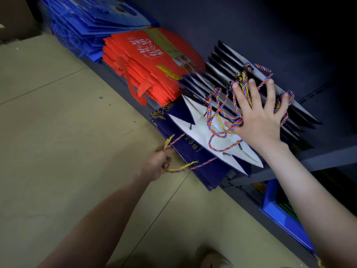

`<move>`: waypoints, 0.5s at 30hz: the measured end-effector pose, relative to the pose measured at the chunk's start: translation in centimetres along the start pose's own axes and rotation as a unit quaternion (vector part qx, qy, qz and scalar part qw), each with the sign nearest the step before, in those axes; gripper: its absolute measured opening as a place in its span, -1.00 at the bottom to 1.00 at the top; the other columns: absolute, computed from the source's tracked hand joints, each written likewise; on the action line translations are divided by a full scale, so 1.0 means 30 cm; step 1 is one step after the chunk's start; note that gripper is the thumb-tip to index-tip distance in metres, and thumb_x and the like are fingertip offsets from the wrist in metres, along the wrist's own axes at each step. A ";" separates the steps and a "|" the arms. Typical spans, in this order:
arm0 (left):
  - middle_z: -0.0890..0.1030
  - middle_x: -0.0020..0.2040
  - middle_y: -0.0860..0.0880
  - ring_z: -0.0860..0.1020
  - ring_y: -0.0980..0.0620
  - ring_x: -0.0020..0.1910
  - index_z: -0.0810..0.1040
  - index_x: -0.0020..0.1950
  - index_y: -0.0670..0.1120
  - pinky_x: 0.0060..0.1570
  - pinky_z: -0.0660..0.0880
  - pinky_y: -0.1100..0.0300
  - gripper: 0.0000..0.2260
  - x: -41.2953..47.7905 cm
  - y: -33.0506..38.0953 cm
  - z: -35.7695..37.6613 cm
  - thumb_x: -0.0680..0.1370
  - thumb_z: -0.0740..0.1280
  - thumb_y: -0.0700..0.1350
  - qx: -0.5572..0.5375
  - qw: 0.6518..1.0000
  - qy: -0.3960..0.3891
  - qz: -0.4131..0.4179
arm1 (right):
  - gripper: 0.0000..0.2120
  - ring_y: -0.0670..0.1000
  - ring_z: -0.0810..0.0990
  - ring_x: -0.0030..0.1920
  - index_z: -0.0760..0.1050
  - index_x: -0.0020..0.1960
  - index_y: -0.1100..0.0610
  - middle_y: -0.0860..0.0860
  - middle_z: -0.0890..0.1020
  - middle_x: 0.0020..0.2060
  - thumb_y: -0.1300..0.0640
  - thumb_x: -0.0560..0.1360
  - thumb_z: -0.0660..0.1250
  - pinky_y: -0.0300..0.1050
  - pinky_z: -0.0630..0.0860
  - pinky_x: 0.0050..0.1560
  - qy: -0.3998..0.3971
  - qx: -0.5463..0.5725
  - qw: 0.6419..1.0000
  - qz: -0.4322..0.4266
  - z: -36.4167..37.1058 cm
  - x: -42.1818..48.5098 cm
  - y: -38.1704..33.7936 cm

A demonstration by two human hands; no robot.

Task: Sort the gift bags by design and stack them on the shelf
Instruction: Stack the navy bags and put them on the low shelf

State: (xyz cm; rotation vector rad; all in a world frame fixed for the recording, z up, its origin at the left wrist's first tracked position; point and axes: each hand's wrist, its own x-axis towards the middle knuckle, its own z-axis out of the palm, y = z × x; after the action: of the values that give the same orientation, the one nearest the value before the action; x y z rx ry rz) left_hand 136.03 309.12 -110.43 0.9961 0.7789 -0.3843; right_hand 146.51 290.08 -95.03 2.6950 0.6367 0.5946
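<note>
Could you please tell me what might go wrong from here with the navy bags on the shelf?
1. Loose cords lie tangled over the right hand pressing the navy bags; lifting it could drag bags out of line.
2. Some bags stick out past the shelf, and the left hand grips just one handle; they may slide to the floor.
3. The fanned bags crowd the red stack and could mix with it.
</note>
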 end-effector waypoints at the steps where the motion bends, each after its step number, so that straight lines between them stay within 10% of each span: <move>1: 0.47 -0.32 -0.08 0.40 0.12 -0.59 0.47 -0.09 -0.09 -0.50 0.43 0.28 -0.90 -0.006 0.006 0.013 0.58 0.21 -0.23 -0.005 1.000 -0.022 -0.003 | 0.01 0.25 -0.08 0.50 -0.02 0.55 -0.12 0.05 0.12 0.52 -0.23 0.28 0.48 0.40 -0.14 0.36 0.000 -0.002 1.000 -0.003 0.008 -0.011 -0.012; 4: 0.61 -0.14 -0.10 0.57 0.00 -0.20 0.55 -0.03 -0.17 -0.12 0.54 0.14 -0.86 -0.015 0.014 0.041 0.52 0.20 -0.27 -0.058 0.995 -0.078 -0.007 | 0.09 0.22 -0.08 0.50 0.03 0.54 -0.11 0.06 0.15 0.52 -0.26 0.18 0.53 0.38 -0.15 0.37 0.006 -0.017 1.000 -0.017 0.054 -0.064 -0.052; 7: 0.64 -0.27 0.08 0.54 0.11 -0.21 0.57 -0.13 -0.07 -0.07 0.39 0.18 -0.93 -0.018 -0.004 0.045 0.50 0.30 -0.14 -0.060 0.995 -0.077 0.010 | 0.11 0.22 -0.05 0.50 0.04 0.54 -0.11 0.05 0.17 0.51 -0.30 0.15 0.52 0.29 -0.22 0.39 0.006 -0.015 1.000 -0.021 0.089 -0.108 -0.099; 11: 0.40 0.40 0.09 0.44 0.10 0.29 0.18 0.48 0.05 0.30 0.32 0.11 -0.15 -0.021 0.006 0.098 0.32 0.40 0.37 -0.094 0.993 -0.071 0.007 | 0.15 0.19 -0.01 0.49 -0.03 0.55 -0.10 0.04 0.11 0.50 -0.17 0.14 0.56 0.25 -0.13 0.39 0.028 -0.011 1.000 0.002 0.087 -0.112 -0.122; 15: 0.32 0.42 0.07 0.39 0.02 0.33 0.04 0.51 0.02 0.12 0.45 0.17 -0.41 -0.079 0.042 0.230 0.58 0.06 0.27 -0.108 0.991 -0.076 0.014 | 0.20 0.17 0.06 0.47 -0.20 0.54 -0.05 0.12 0.02 0.50 -0.22 0.18 0.52 0.20 -0.07 0.39 0.069 -0.003 0.997 0.026 0.055 -0.072 -0.105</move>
State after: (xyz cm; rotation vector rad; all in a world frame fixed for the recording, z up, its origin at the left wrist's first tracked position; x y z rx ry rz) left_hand 138.01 303.69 -105.78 0.7651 0.6531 -0.3399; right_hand 144.40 291.40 -98.34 2.6892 0.6005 0.8015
